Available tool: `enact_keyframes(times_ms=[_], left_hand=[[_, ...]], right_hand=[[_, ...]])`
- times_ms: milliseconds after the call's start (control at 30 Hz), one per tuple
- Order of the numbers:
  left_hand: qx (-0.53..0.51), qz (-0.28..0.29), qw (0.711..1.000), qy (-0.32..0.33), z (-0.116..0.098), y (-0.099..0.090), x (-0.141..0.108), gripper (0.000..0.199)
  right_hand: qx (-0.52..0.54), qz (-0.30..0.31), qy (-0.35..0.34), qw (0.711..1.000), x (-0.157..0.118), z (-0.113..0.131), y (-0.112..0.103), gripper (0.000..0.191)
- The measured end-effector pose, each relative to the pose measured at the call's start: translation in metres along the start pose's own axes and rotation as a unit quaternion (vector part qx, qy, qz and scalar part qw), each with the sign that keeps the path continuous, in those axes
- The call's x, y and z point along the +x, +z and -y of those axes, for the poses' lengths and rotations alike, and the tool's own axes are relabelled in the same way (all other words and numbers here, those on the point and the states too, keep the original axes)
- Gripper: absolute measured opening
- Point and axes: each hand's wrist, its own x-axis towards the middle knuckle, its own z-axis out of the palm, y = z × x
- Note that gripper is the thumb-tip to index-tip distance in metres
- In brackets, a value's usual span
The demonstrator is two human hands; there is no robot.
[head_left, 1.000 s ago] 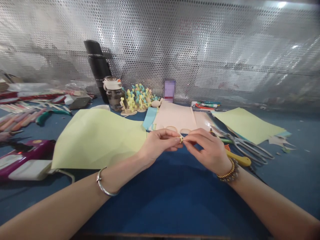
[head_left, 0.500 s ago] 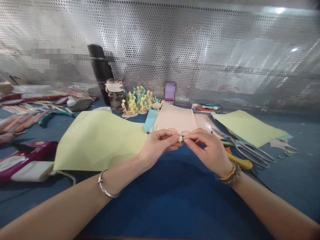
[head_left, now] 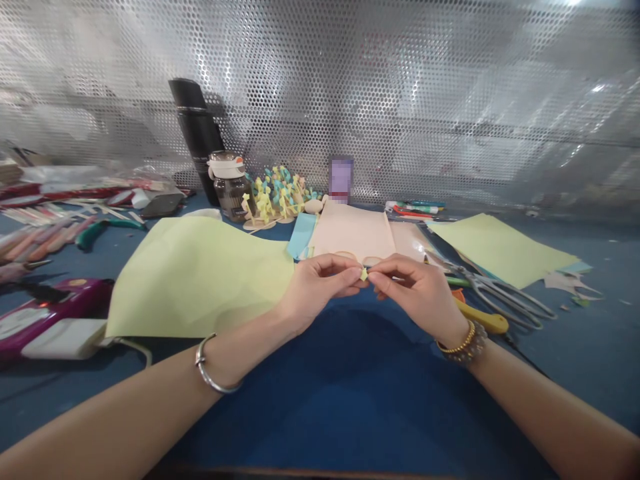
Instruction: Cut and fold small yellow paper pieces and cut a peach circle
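Observation:
Between the fingertips of both hands is a small pale-yellow paper star (head_left: 364, 274). My left hand (head_left: 320, 287) pinches it from the left, thumb in front. From the other side, the thumb and forefinger of my right hand (head_left: 417, 290) are closed at its edge. Just behind the hands lies a pale pink sheet (head_left: 353, 230), with small round wooden discs partly hidden by my fingers. A large light-green sheet (head_left: 200, 280) curls up beside my left forearm.
Scissors (head_left: 500, 293) and a yellow-handled tool (head_left: 483, 317) lie right of my right hand. Further right is a stack of green paper (head_left: 505, 247). Behind stand a cluster of small stars on sticks (head_left: 277, 193), a jar (head_left: 230, 187) and a black flask (head_left: 195, 133). A purple power strip (head_left: 55, 310) lies left.
Both hands keep pinching the star, which has turned slightly between the fingertips. The whole view has shifted a little.

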Motion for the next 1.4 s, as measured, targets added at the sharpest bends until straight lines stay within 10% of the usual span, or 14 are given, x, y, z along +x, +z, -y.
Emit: enact_keyframes(times_ms=[633, 1400], left_hand=[[0.073, 0.007, 0.997, 0.026, -0.001, 0.0008, -0.001, 0.02], [0.019, -0.031, 0.998, -0.046, -0.0031, 0.0038, -0.0034, 0.019]], right_hand=[[-0.025, -0.013, 0.024, 0.999, -0.0005, 0.0016, 0.0018, 0.008], [-0.224, -0.031, -0.216, 0.95, -0.0028, -0.0015, -0.002, 0.008]])
